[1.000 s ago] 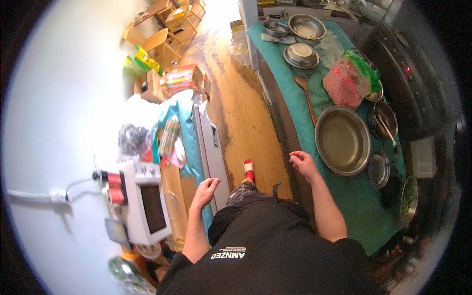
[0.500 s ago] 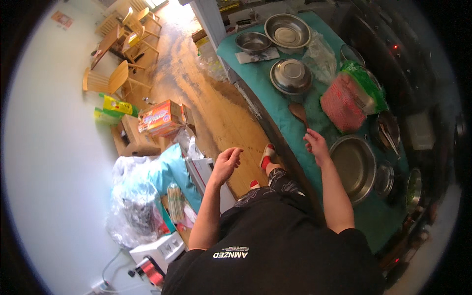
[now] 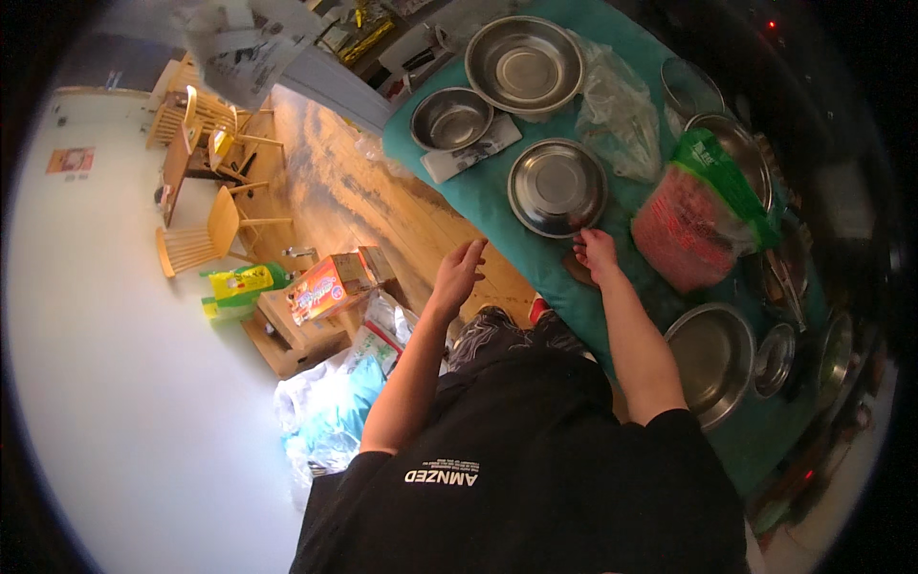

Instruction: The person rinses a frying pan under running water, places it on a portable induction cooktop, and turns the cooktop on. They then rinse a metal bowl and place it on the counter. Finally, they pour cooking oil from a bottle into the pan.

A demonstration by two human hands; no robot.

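Observation:
An upturned steel bowl (image 3: 557, 185) lies on the green-covered table (image 3: 507, 206). My right hand (image 3: 599, 256) is at its near rim, fingers closed together against the edge. Partly hidden under that hand is a wooden spoon (image 3: 577, 269), its brown head on the cloth. Over the floor, left of the table, my left hand (image 3: 461, 274) hangs in the air with fingers extended and nothing in it. Right of my right hand sits a red and green plastic bag (image 3: 690, 225) with its contents.
Two steel basins (image 3: 526, 62) (image 3: 453, 119) stand at the table's far end beside a clear plastic bag (image 3: 620, 113). A large steel basin (image 3: 710, 364) is near my right forearm. Cardboard boxes (image 3: 330, 287) and wooden chairs (image 3: 215, 232) stand to the left.
My right hand has moved forward from the spoon's handle end to the upturned bowl's rim. My body has shifted toward the table's far end; my left hand stays raised and its fingers have straightened.

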